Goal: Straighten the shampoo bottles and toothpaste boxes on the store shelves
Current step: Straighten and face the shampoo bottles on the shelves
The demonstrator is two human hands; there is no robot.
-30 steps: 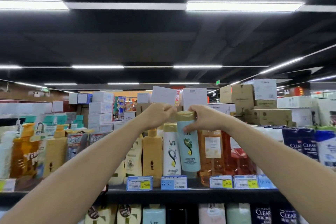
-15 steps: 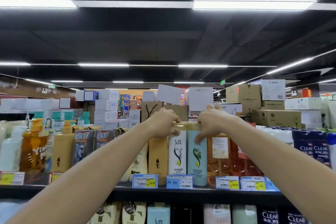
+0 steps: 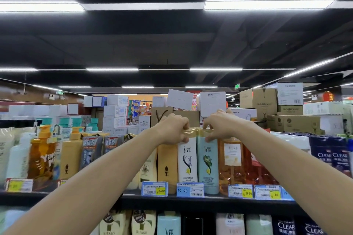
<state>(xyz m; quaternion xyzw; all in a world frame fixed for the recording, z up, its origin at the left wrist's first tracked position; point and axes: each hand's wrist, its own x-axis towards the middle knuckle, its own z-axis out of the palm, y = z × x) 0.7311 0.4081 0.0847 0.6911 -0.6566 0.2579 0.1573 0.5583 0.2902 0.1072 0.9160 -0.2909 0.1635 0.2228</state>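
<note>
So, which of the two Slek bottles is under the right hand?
The pale blue Slek bottle; the right hand pinches its top. The left hand holds the white Slek bottle.

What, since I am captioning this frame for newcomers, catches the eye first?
At the middle of the top shelf, the left hand grips the gold cap of the white SLEK bottle and the right hand pinches that of the pale blue SLEK bottle beside it. Bright light strips cross the dark ceiling above.

Long strip lights [image 3: 267,4] cross a dark ceiling [image 3: 152,40] above stacked cardboard boxes [image 3: 257,101].
</note>
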